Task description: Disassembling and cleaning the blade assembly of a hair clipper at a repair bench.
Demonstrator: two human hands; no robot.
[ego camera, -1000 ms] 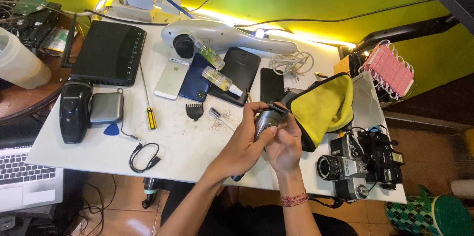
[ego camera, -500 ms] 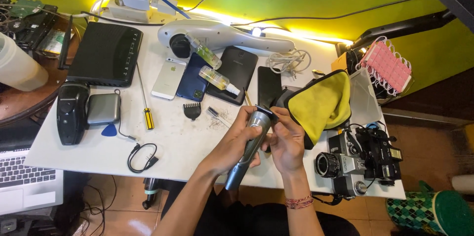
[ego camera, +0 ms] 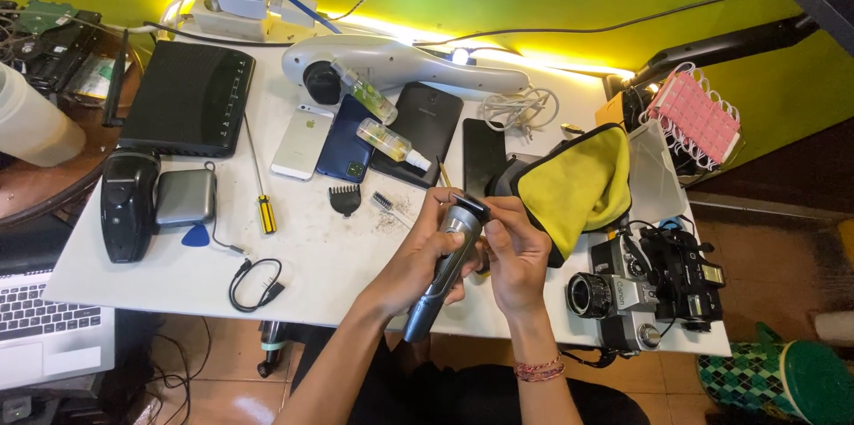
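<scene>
A slim grey electric trimmer [ego camera: 442, 274] is held upright and tilted over the front of the white table [ego camera: 302, 256]. My left hand [ego camera: 414, 256] wraps around its body. My right hand [ego camera: 516, 252] has its fingertips on the black head of the trimmer at the top. A small black comb attachment [ego camera: 344, 200] and a tiny brush [ego camera: 382, 201] lie on the table just left of my hands, with bits of debris around them.
A yellow cloth on a black pouch [ego camera: 574, 185] lies right of my hands, cameras [ego camera: 640, 287] beyond it. Phones [ego camera: 342, 140], two small bottles [ego camera: 391, 142], a screwdriver [ego camera: 261, 189], a black router [ego camera: 187, 100], a cable [ego camera: 253, 283] and a laptop [ego camera: 44, 336] fill the left side.
The trimmer has swung from pointing its head toward the camera to standing lengthwise, its handle hanging below my left hand. My right fingers moved onto its head.
</scene>
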